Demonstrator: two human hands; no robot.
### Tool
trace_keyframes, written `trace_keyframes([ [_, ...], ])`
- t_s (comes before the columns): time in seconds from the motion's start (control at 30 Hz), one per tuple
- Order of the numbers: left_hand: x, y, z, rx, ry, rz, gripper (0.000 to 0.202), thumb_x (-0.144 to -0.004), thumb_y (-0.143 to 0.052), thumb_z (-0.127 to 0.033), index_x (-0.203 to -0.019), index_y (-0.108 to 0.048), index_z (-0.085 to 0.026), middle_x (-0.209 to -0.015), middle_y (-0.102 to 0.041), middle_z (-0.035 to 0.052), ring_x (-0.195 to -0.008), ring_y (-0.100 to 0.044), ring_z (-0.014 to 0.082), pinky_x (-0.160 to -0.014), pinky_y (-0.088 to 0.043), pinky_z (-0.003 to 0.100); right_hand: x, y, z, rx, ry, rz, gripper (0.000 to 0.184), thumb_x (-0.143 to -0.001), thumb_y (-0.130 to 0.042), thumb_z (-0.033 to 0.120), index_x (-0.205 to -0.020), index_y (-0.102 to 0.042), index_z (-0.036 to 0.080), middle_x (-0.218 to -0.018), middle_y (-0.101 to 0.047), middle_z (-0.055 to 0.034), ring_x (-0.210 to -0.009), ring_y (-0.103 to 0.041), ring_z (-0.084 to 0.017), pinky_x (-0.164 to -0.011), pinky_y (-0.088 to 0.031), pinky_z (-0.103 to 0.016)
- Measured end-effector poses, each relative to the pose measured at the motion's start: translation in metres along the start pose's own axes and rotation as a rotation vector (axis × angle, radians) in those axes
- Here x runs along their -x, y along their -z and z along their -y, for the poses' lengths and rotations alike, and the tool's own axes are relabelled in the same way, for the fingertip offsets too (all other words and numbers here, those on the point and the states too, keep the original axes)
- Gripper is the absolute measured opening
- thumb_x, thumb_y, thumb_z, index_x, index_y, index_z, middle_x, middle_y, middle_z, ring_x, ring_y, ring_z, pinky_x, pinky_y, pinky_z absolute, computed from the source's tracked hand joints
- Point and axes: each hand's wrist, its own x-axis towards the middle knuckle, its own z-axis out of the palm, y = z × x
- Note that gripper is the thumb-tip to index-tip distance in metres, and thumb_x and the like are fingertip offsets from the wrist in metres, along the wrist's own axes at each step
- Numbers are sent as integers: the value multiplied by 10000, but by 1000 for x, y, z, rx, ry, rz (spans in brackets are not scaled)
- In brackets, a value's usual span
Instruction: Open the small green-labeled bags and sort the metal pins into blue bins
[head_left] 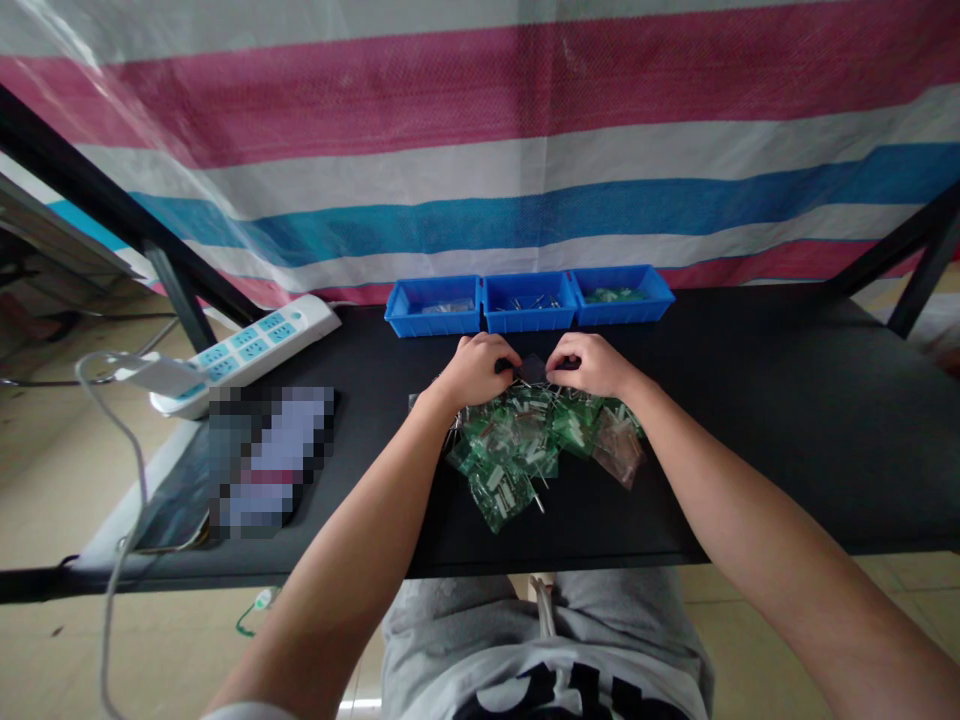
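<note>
My left hand (478, 367) and my right hand (589, 363) are both closed in a pinch on a small dark clear bag (532, 369) held between them over the black table (750, 430). Just below the hands lies a pile of small green-tinted plastic bags (525, 445) with white and metal parts inside, and one pinkish bag (619, 445) at its right edge. What is inside the held bag is too small to make out.
Three blue bins (529, 300) stand in a row at the table's back edge with small parts inside. A white power strip (247, 350) and a blurred-out flat object (266, 460) lie at the left. A striped tarp (480, 150) hangs behind.
</note>
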Motion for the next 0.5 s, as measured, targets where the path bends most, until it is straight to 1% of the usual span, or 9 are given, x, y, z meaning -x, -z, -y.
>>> trace_keyframes([
  [0.1,2,2,0,-18,13,45,246,-734,-566,-237,-900,-748,-235,-1048,-705,50,-1064,-599,264,-975,-394,457,1,0,-1,40,50,59,57,-657,-722,165,-712,-731,173,-752,-649,-41,-744,-588,-170,-712,-431,-289],
  [0.23,3,3,-2,-31,26,80,212,-736,-605,-309,-884,-731,-224,-1033,-700,54,-1073,-586,275,-971,-365,471,0,-1,-3,81,65,97,75,-644,-725,156,-715,-712,174,-771,-654,-44,-773,-589,-185,-749,-432,-307],
  [0.5,1,1,-5,-17,55,139,152,-764,-592,-276,-812,-720,-210,-1088,-680,58,-1107,-562,267,-994,-331,475,-1,-3,-2,111,33,106,91,-660,-730,187,-743,-699,168,-776,-641,-48,-768,-565,-187,-733,-415,-307],
])
